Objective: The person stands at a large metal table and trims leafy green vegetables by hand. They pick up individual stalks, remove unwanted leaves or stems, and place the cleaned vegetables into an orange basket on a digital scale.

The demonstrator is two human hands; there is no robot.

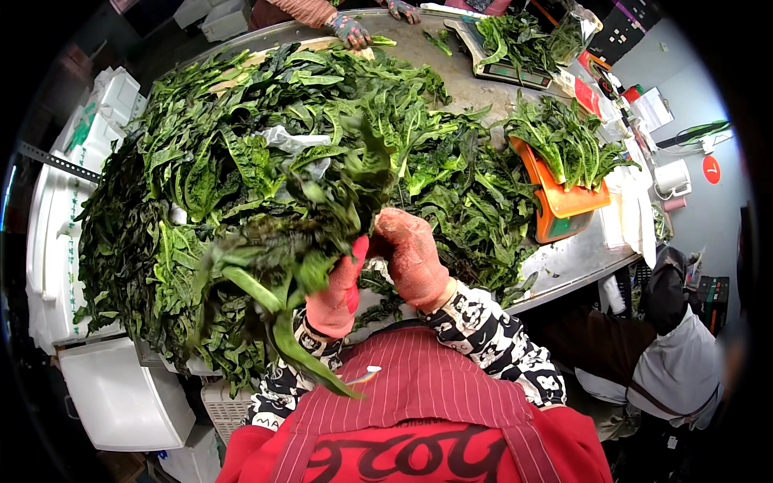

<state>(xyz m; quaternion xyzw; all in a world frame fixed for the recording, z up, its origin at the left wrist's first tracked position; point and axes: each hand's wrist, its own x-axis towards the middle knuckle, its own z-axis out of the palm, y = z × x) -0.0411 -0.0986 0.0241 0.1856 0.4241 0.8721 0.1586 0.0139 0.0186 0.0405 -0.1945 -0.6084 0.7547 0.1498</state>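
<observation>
Both my hands wear reddish-pink gloves and meet in front of my apron, over the near edge of the heap. My left hand [336, 294] is closed around a bunch of leafy greens [326, 213], whose leaves spread up and to the left, smeared by motion. One long leaf droops from it over the apron. Close beside it, my right hand [409, 256] has its fingers curled in next to the bunch; what they grip is hidden. Under and beyond lies a wide heap of loose leafy greens [217, 153], with a crumpled clear plastic piece [291, 139] on top.
An orange scale [555, 205] bearing greens stands to the right. Farther back is a flat scale [515, 74], also loaded. Across the metal table [471, 95], a co-worker's gloved hand [351, 32] rests near the heap. White foam boxes [56, 241] line the left; a person sits at right.
</observation>
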